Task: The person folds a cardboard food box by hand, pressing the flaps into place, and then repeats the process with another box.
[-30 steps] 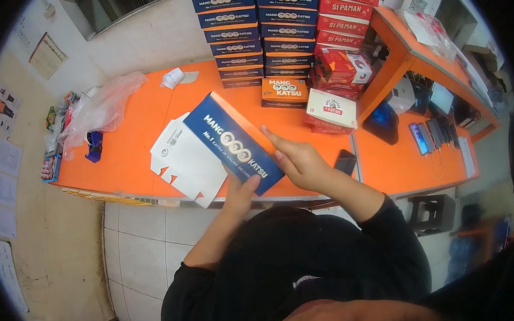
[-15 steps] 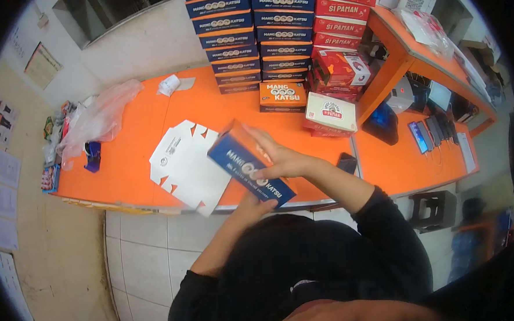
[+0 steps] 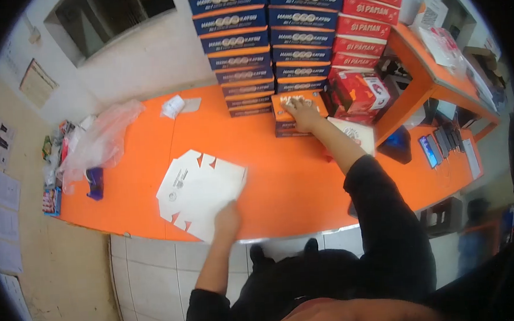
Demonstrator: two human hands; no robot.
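Orange counter: a folded box is being set on the short stack at twelve o'clock, pressed under the flat right hand. The left hand is laid on the blanks at seven o'clock, whether pinching cannot be told. Lifting one blank is judged next.

"SI PAMAN" on red boxes; "MANG KATSU" faintly legible on blue stacked boxes.

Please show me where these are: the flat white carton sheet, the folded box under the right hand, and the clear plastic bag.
flat white carton sheet (image 3: pixel 197 190): head view, its middle.
folded box (image 3: pixel 284 121): head view, front edge.
clear plastic bag (image 3: pixel 102 139): head view, its middle.
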